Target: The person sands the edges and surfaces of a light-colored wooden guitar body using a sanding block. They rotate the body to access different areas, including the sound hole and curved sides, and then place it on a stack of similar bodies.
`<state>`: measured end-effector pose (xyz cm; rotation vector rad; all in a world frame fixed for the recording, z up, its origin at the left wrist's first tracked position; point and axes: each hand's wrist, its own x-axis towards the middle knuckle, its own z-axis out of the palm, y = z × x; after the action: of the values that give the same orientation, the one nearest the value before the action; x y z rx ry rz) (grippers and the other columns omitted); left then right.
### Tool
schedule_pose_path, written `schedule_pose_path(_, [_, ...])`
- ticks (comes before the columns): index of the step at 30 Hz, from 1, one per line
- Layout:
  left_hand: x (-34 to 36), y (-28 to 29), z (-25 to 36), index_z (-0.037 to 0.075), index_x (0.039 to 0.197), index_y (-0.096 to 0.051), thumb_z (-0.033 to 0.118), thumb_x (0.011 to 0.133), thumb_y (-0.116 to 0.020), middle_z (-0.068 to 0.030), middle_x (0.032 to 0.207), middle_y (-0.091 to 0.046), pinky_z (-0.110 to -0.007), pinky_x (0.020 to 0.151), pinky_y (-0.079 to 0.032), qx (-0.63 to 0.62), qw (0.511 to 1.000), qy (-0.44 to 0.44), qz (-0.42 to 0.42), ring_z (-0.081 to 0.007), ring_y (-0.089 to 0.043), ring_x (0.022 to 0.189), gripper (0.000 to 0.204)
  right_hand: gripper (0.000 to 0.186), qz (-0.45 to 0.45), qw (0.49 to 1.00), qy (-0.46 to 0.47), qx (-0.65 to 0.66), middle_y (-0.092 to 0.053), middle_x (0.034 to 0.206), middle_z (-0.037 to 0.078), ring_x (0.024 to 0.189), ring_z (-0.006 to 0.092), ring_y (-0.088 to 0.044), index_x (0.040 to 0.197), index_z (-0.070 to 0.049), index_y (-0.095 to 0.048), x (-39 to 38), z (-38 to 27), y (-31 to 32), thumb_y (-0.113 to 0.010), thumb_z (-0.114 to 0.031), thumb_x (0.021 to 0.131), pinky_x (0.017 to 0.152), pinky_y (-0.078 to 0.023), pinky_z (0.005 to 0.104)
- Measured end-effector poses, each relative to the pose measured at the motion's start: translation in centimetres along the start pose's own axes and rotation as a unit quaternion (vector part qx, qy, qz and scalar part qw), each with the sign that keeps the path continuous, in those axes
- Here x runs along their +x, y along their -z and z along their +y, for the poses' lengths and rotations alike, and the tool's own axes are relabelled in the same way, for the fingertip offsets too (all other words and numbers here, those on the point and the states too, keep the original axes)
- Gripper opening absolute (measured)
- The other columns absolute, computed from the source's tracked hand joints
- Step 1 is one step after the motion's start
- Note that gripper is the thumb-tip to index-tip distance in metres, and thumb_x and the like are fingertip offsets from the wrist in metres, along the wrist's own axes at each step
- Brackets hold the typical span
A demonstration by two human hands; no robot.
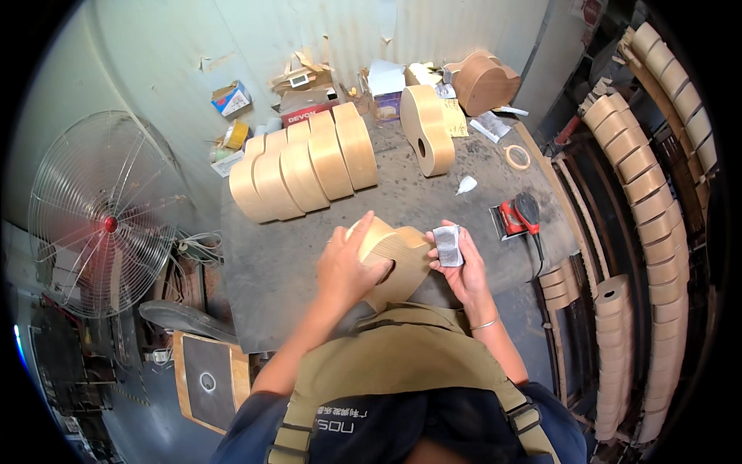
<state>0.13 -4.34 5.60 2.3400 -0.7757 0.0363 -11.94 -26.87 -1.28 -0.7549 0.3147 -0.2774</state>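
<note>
My left hand [352,263] grips a pale wooden ukulele-like body [398,274] at the near edge of the worktable [270,298], fingers over its edge and thumb by the dark sound hole. The body leans against my olive apron. My right hand [464,274] holds a small grey piece of sandpaper or sanding pad [447,246] just right of the body's upper edge. A red and black electric sander [516,216] rests on the table to the right, and a small white plastic item [467,185] lies farther back.
Several wooden bodies [286,170] stand in a row at the back left, with another pale body [425,135] and brown bodies [483,85] farther right. Cardboard boxes line the wall. A large fan [100,185] stands at left. Long racks of wooden bodies [641,193] run along the right.
</note>
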Motion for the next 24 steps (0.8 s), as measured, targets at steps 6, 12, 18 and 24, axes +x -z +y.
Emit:
schedule_pose_path(6, [-0.7,-1.7,1.5,0.024,0.155,-0.06,0.036,0.069,-0.093,-0.0104,0.105,-0.06,-0.048,0.077,-0.058,0.029,0.999,-0.026,0.03,-0.0335,-0.067,0.096,0.093,0.045,0.027,0.903,0.215,-0.37,-0.07,0.132,0.019,0.106,0.0291,-0.074,0.15,-0.001,-0.049,-1.6,-0.5,-3.8,-0.058,-0.024,0.112,0.086,-0.061,0.0368])
schedule_pose_path(12, [-1.1,-1.8,1.6,0.024,0.154,-0.061,0.036,0.068,-0.092,-0.0111,0.105,-0.06,-0.048,0.075,-0.058,0.041,0.998,-0.024,0.051,-0.035,-0.067,0.095,0.092,0.049,0.027,0.741,0.361,-0.566,-0.067,0.132,0.024,0.117,0.0405,-0.069,0.147,0.0,-0.055,-2.6,-1.0,-5.0,-0.069,-0.02,0.105,0.101,-0.054,0.0456])
schedule_pose_path(18, [-0.8,-1.9,1.2,0.016,0.154,-0.06,0.036,0.068,-0.092,-0.0115,0.105,-0.063,-0.048,0.076,-0.059,0.033,0.998,-0.022,0.058,-0.0348,-0.068,0.095,0.095,0.042,0.069,0.809,0.306,-0.497,-0.07,0.125,0.023,0.115,0.0374,-0.07,0.143,0.0,-0.056,-1.8,-0.4,-5.7,-0.064,-0.02,0.107,0.101,-0.054,0.0438])
schedule_pose_path(24, [-0.5,-2.0,1.4,0.0,0.157,-0.052,0.036,0.068,-0.092,-0.0146,0.114,-0.067,-0.049,0.084,-0.059,0.016,0.999,0.005,0.049,-0.0362,-0.069,0.104,0.104,0.036,0.041,0.792,0.321,-0.518,-0.071,0.124,0.022,0.112,0.038,-0.071,0.139,-0.001,-0.06,-0.2,-0.9,-7.7,-0.064,-0.018,0.107,0.098,-0.054,0.0439])
